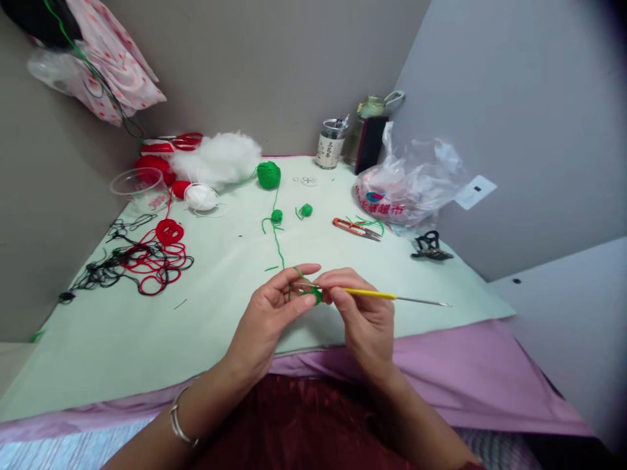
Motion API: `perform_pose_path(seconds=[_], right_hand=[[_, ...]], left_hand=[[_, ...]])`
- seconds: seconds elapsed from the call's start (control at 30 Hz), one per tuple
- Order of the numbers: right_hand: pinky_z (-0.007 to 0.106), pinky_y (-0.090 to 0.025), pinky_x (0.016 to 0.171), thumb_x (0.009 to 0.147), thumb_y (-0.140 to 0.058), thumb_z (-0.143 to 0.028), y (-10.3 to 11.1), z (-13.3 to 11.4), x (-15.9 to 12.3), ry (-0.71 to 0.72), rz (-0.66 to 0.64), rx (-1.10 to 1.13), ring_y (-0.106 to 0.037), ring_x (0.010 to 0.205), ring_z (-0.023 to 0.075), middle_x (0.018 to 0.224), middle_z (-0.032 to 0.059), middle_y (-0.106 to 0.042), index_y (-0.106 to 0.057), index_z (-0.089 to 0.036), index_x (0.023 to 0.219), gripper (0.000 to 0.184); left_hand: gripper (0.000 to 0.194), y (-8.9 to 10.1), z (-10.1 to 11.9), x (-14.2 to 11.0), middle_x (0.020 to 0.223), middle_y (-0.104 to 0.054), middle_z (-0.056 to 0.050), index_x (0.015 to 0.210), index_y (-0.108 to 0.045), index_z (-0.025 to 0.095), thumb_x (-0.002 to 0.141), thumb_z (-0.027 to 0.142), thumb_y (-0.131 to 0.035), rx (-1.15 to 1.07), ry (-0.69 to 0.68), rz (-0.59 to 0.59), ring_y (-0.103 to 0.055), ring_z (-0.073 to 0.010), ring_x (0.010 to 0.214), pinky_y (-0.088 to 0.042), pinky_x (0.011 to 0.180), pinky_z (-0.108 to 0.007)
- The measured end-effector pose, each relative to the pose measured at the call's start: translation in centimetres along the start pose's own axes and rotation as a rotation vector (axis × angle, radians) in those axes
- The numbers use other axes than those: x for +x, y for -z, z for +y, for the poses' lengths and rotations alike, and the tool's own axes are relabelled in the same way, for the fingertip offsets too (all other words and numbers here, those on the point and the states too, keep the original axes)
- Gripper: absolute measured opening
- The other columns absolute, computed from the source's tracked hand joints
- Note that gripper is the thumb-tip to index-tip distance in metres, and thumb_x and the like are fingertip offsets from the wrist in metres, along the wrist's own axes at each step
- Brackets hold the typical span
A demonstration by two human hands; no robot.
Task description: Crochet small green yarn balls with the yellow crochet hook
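Note:
Near the front of the table, my left hand pinches a small green crochet piece between thumb and fingers, with green yarn running over its fingers. The yarn leads back to a green yarn ball. My right hand grips a crochet hook with a yellow handle; its left tip is at the green piece, while a bare metal end points right. Fingers partly hide the piece. Two small green crocheted balls lie farther back, with loose yarn tails.
Orange thread snips and a black hair claw lie to the right, before a plastic bag. Tangled red and black yarn spreads at left. White stuffing, a clear cup and a pen jar stand behind.

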State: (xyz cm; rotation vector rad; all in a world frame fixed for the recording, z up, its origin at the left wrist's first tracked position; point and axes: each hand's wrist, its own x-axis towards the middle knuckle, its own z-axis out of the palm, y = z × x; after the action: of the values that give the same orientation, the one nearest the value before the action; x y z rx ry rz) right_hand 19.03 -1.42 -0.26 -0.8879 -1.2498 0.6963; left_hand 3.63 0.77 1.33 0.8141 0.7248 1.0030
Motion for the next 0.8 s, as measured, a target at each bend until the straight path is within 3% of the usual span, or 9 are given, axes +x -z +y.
perform_pose_path(seconds=[0.27, 0.43, 0.57, 0.7, 0.8], right_hand=[[0.027, -0.052, 0.067, 0.105, -0.063, -0.032, 0.7, 0.6, 0.4, -0.200, -0.017, 0.269, -0.064, 0.068, 0.0115, 0.089, 0.0012, -0.076, -0.078, -0.024, 0.094, 0.020], [0.028, -0.054, 0.072, 0.108, -0.058, -0.030, 1.0, 0.2, 0.1, -0.172, -0.049, 0.153, -0.066, 0.073, 0.0123, 0.094, 0.0013, -0.076, -0.077, -0.025, 0.098, 0.022], [0.029, -0.056, 0.075, 0.108, -0.055, -0.022, 1.2, -0.4, -0.3, -0.022, -0.102, -0.064, -0.068, 0.077, 0.0134, 0.093, 0.0013, -0.075, -0.074, -0.025, 0.103, 0.021], [0.032, -0.059, 0.079, 0.105, -0.054, -0.013, 0.9, -0.4, -0.6, 0.316, -0.190, -0.351, -0.072, 0.090, 0.0182, 0.095, 0.0062, -0.075, -0.069, -0.021, 0.110, 0.019], [0.032, -0.060, 0.075, 0.104, -0.053, -0.012, 0.4, -0.1, -0.7, 0.520, -0.169, -0.503, -0.072, 0.088, 0.0200, 0.097, 0.0105, -0.076, -0.066, -0.019, 0.114, 0.018]], left_hand=[[0.029, 1.1, -0.4, -0.3, 0.094, -0.065, 0.000, 0.119, -0.082, 0.032, 0.090, 0.030, -0.082, 0.320, -0.128, 0.028, -0.053, -0.0144, 0.085, -0.041, 0.080, -0.026], [0.033, 1.2, -0.3, -0.4, 0.092, -0.063, 0.002, 0.119, -0.080, 0.031, 0.089, 0.017, -0.076, 0.438, -0.202, 0.044, -0.049, -0.0120, 0.075, -0.042, 0.077, -0.026], [0.036, 0.8, -0.2, -0.5, 0.089, -0.066, 0.002, 0.117, -0.079, 0.027, 0.086, 0.010, -0.072, 0.586, -0.318, 0.092, -0.050, -0.0120, 0.071, -0.045, 0.076, -0.027], [0.029, 0.4, -0.6, -0.6, 0.092, -0.072, 0.000, 0.105, -0.079, 0.025, 0.084, 0.007, -0.070, 0.738, -0.562, 0.165, -0.052, -0.0125, 0.068, -0.046, 0.077, -0.030], [0.029, 0.3, -1.0, -0.6, 0.092, -0.073, 0.000, 0.107, -0.077, 0.024, 0.084, 0.009, -0.071, 0.746, -0.595, 0.219, -0.051, -0.0109, 0.062, -0.047, 0.072, -0.030]])
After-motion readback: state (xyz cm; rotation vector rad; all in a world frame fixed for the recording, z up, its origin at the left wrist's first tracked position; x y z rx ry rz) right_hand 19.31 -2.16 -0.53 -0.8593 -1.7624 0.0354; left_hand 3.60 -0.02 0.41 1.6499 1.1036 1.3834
